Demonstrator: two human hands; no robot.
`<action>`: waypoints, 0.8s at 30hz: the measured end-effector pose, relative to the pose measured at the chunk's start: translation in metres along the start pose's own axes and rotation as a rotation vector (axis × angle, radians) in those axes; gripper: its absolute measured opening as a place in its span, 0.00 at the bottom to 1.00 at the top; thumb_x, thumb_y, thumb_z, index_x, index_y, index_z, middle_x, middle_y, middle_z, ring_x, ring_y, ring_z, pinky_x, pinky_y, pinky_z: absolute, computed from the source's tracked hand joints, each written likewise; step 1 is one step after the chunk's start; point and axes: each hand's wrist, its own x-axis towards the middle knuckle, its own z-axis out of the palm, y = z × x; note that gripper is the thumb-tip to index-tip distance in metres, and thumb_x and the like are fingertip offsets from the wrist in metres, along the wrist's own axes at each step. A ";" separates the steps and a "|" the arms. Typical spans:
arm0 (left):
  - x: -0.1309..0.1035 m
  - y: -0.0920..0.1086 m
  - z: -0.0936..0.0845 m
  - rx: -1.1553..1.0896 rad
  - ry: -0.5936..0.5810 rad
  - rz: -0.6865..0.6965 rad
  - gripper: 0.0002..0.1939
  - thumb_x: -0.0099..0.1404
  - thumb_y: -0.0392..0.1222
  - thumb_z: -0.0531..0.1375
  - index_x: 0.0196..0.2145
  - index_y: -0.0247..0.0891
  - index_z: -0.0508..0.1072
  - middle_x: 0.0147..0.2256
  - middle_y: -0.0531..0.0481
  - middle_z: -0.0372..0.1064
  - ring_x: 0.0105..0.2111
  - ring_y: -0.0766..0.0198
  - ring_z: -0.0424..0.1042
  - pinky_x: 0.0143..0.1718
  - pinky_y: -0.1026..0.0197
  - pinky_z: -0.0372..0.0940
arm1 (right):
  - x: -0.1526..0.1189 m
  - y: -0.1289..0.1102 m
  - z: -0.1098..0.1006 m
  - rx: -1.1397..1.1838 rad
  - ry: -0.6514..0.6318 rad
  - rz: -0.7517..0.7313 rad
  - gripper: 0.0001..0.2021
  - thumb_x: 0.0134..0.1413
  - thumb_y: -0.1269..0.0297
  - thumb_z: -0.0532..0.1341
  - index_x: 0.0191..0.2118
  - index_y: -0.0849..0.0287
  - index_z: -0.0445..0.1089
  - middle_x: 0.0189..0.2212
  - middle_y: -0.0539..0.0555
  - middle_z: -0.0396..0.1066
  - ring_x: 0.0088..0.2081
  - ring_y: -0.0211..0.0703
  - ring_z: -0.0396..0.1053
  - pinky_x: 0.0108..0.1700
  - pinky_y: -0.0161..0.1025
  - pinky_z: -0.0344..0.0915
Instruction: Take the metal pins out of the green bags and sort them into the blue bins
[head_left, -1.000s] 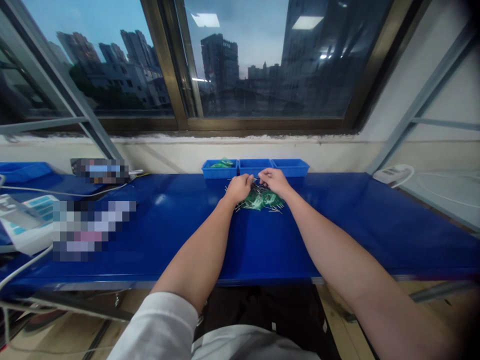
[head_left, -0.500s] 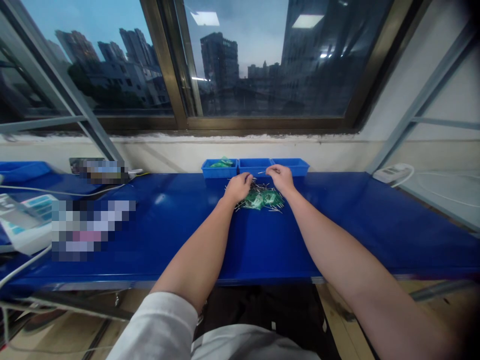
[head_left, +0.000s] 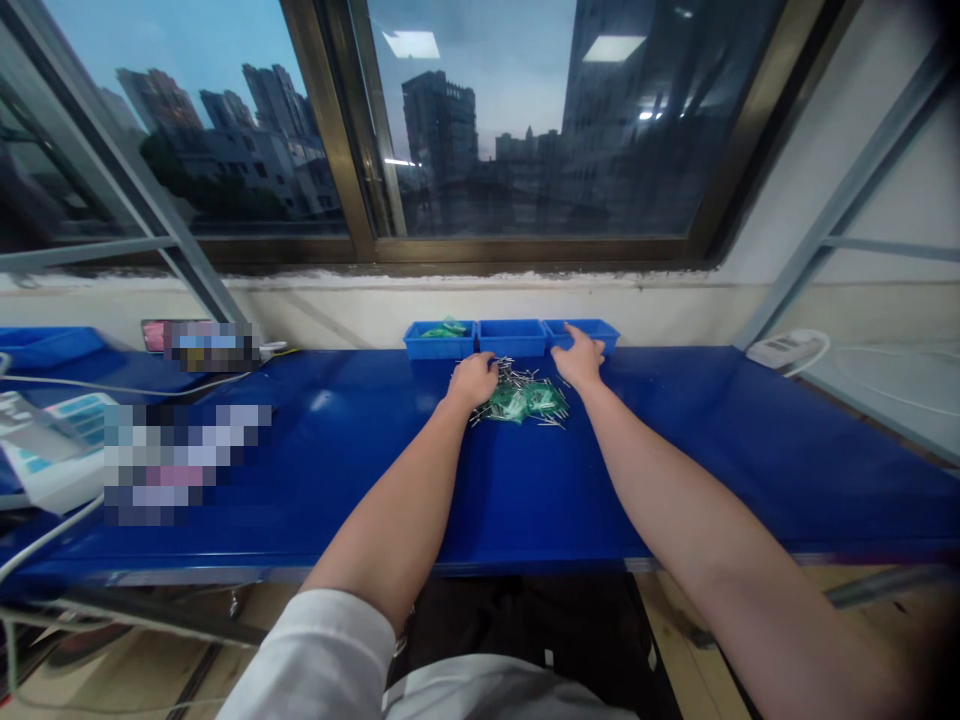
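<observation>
Crumpled green plastic pieces (head_left: 448, 327) are already held in a rectangular blue plastic tray (head_left: 441, 349); a heap of thin silver metal pins (head_left: 517, 374) and green plastic packets (head_left: 544, 399) appears left to be handled. It is met at four o'clock from the left hand's (head_left: 474, 380) curled fingers, whose grip cannot be told, and at seven o'clock from the right hand's (head_left: 581, 362) fingers, spread apart.

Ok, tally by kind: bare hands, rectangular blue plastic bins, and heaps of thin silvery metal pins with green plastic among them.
Bare hands: 2 (left hand, right hand)
Blue bins: 4 (left bin, middle bin and right bin in a row; far-left bin)
Heap: 1
Total: 7
</observation>
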 end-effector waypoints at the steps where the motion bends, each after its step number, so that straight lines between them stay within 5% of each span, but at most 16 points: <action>1: 0.000 0.000 0.000 0.003 -0.008 -0.003 0.20 0.64 0.42 0.49 0.51 0.37 0.68 0.51 0.42 0.67 0.52 0.56 0.65 0.53 0.58 0.57 | 0.000 0.001 0.001 -0.015 -0.025 0.008 0.28 0.43 0.63 0.59 0.54 0.52 0.63 0.55 0.56 0.62 0.54 0.59 0.51 0.52 0.57 0.53; 5: -0.001 0.001 0.000 0.006 -0.031 -0.011 0.20 0.64 0.43 0.50 0.52 0.37 0.68 0.51 0.42 0.67 0.52 0.56 0.65 0.53 0.59 0.57 | 0.000 0.000 0.003 -0.048 -0.057 0.005 0.30 0.42 0.62 0.60 0.56 0.49 0.62 0.60 0.55 0.54 0.56 0.61 0.50 0.52 0.58 0.53; 11: 0.001 -0.002 0.002 0.019 -0.046 -0.001 0.21 0.64 0.45 0.50 0.52 0.38 0.67 0.51 0.43 0.67 0.51 0.56 0.66 0.53 0.59 0.57 | -0.004 -0.010 -0.006 -0.206 -0.100 0.040 0.14 0.42 0.63 0.58 0.37 0.56 0.74 0.43 0.59 0.69 0.50 0.58 0.60 0.49 0.52 0.58; 17: 0.001 -0.001 0.001 0.028 -0.058 -0.012 0.20 0.64 0.46 0.50 0.52 0.39 0.68 0.51 0.44 0.67 0.51 0.56 0.66 0.52 0.59 0.58 | 0.003 -0.012 -0.026 -0.362 -0.317 0.232 0.19 0.38 0.58 0.62 0.37 0.64 0.74 0.39 0.67 0.71 0.40 0.57 0.70 0.38 0.46 0.66; 24: 0.001 -0.002 0.002 0.028 -0.057 -0.001 0.21 0.64 0.47 0.50 0.52 0.37 0.68 0.51 0.40 0.67 0.51 0.55 0.66 0.52 0.57 0.57 | 0.011 0.002 -0.019 -0.450 -0.444 0.144 0.14 0.31 0.64 0.66 0.31 0.64 0.74 0.32 0.67 0.73 0.32 0.54 0.72 0.31 0.44 0.67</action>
